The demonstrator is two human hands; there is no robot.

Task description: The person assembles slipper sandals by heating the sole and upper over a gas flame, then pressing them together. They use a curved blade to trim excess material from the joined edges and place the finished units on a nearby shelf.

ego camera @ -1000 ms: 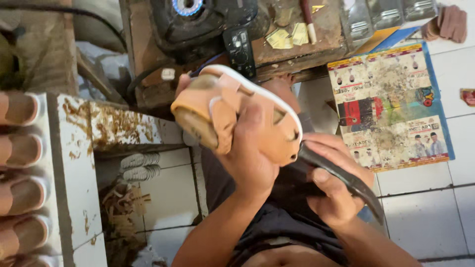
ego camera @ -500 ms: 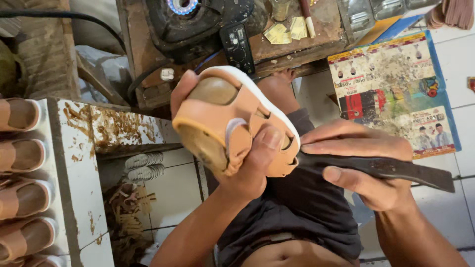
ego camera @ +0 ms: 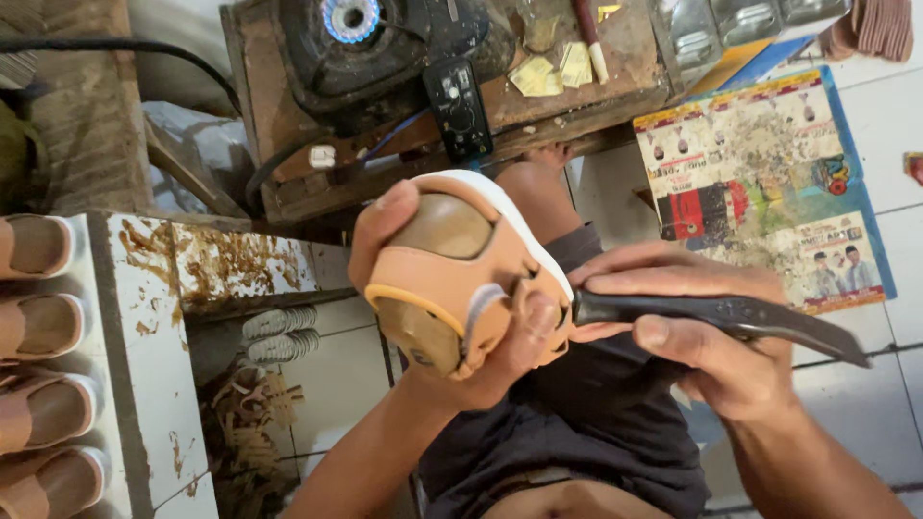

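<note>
Hands are working on a shoe at the centre of a head-camera view looking down over a lap. The left hand point(ego camera: 452, 317) is curling closed around a tan sandal point(ego camera: 461, 274), thumb pressing its near edge and fingertips hooking over the far side, so the white-edged sole is facing up and tilting toward twelve o'clock. The right hand point(ego camera: 702, 336) is gripping a dark curved tool point(ego camera: 721, 317) in a closed fist, thumb lying along the handle. The tool's tip is touching the sandal's side at three o'clock from the shoe, and its other end is pointing out toward four o'clock.

At twelve o'clock, a worn wooden bench point(ego camera: 538, 96) is carrying a small burner point(ego camera: 351, 19) showing a blue flame. At two o'clock, a printed colour poster point(ego camera: 760, 183) is lying on white floor tiles. At nine o'clock, a row of matching tan sandals point(ego camera: 38, 365) is resting on a glue-stained white shelf point(ego camera: 144, 384).
</note>
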